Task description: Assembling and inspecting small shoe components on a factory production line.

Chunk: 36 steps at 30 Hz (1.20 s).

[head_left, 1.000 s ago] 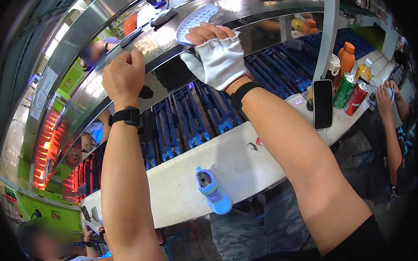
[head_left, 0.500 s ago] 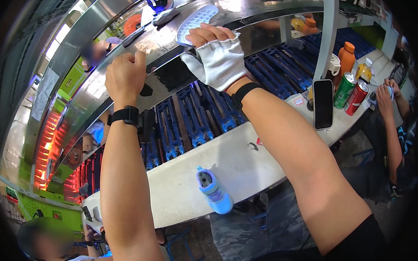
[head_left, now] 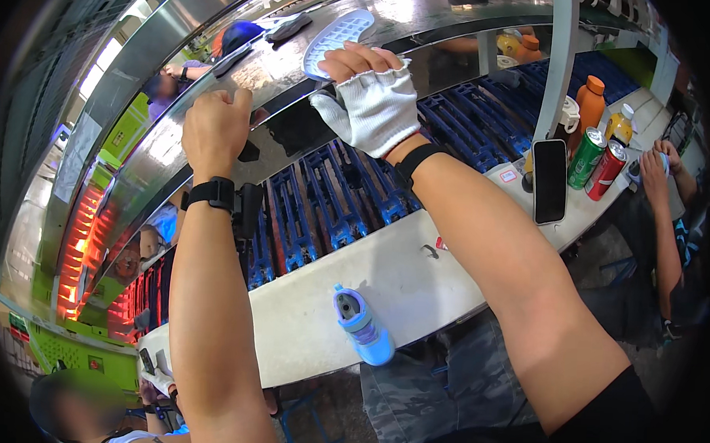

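Observation:
My left hand (head_left: pixel 216 132) is curled into a fist at the front edge of the metal ledge (head_left: pixel 165 126). Its fingertips face away, so anything inside is hidden. My right hand (head_left: pixel 372 103) wears a white fingerless glove and is closed, fingers bent, around the near end of a pale blue-white shoe sole (head_left: pixel 343 35) with a lattice pattern. The palm side is out of sight. Below my hands, a light-blue shoe (head_left: pixel 361 325) with a lilac middle stands on the white bench top (head_left: pixel 287 329).
Blue slatted conveyor racks (head_left: pixel 347 213) run behind the bench. At right are a phone (head_left: pixel 549 181), a green can (head_left: pixel 586 159), a red can (head_left: pixel 607 171) and an orange bottle (head_left: pixel 587 109) beside a grey post (head_left: pixel 558 64). Other people sit at both sides; red heaters (head_left: pixel 76 249) glow at left.
My hands hold the same pose, and the whole view has shifted slightly. Across the ledge, another person's head and arm have moved.

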Motion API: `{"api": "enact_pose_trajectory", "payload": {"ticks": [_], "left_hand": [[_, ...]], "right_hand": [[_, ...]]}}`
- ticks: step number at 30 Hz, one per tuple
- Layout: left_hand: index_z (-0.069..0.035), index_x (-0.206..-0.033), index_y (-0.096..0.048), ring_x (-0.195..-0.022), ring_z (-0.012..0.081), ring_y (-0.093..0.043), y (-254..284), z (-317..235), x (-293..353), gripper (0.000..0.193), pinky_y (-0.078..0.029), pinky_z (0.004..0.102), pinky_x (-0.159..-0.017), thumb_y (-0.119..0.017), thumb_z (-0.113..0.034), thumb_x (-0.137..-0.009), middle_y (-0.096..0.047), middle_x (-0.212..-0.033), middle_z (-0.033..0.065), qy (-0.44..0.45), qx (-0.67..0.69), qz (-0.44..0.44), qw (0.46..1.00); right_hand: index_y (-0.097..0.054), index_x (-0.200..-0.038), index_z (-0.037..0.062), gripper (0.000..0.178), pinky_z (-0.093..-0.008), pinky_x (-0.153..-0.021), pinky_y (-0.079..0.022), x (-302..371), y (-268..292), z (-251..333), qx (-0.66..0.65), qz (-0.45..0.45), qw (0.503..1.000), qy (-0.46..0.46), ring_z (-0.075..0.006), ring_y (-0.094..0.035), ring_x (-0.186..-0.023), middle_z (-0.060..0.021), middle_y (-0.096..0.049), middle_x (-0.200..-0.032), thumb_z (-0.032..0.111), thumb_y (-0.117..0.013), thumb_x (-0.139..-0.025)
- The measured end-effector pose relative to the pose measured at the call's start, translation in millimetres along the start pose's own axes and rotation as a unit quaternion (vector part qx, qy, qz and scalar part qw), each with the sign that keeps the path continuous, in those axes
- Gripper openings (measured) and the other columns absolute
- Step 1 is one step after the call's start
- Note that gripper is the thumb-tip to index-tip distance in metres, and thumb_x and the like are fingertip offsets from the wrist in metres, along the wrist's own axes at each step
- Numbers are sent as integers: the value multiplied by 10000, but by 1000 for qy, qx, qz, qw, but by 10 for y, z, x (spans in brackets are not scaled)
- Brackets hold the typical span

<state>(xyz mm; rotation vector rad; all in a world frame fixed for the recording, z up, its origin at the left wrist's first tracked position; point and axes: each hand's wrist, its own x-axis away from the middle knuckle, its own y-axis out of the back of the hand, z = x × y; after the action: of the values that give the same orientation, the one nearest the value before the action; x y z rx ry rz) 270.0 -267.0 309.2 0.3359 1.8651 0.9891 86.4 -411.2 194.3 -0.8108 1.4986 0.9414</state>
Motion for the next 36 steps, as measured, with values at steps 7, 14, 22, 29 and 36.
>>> {"api": "enact_pose_trajectory", "payload": {"ticks": [7,14,22,29,36], "left_hand": [[-43,-819,-782,-912,498,-742,-19,41,21,468,-588,559,-870,-606,-462,-935,-770,-922,281,-11,2,-32,999],[-48,-830,-795,-933,498,-745,-23,11,18,469,-587,562,-874,-598,-459,-939,-772,-934,283,-10,-5,-28,1000],[-58,-841,-803,-938,500,-746,-40,17,34,474,-591,564,-880,-593,-468,-949,-778,-953,278,-14,-21,-44,999],[-59,-836,-801,-924,506,-744,-19,43,27,483,-591,568,-879,-584,-473,-955,-775,-942,279,-21,-10,-45,999],[-62,-845,-808,-931,511,-748,-55,65,12,472,-590,572,-891,-581,-463,-946,-782,-946,274,-25,-22,-49,998]], "right_hand": [[-627,-1411,223,471,-502,-1226,-379,-13,-9,-4,1,3,1000,5,-283,-563,-1438,-35,-655,-1492,480,-702,-1024],[-624,-1411,219,469,-504,-1224,-384,-12,-17,-35,2,-6,1000,8,-286,-565,-1432,-42,-657,-1482,470,-710,-1024],[-624,-1407,216,462,-499,-1216,-386,-7,-3,-13,-5,0,1000,5,-288,-564,-1430,-42,-660,-1478,461,-711,-1024],[-638,-1354,217,486,-475,-1209,-384,-19,-42,-13,28,-25,999,21,-251,-568,-1405,-15,-668,-1417,496,-742,-969],[-623,-1406,217,467,-503,-1221,-378,-37,-24,-26,3,-12,1000,11,-291,-561,-1430,-34,-649,-1477,483,-691,-1028]]}}
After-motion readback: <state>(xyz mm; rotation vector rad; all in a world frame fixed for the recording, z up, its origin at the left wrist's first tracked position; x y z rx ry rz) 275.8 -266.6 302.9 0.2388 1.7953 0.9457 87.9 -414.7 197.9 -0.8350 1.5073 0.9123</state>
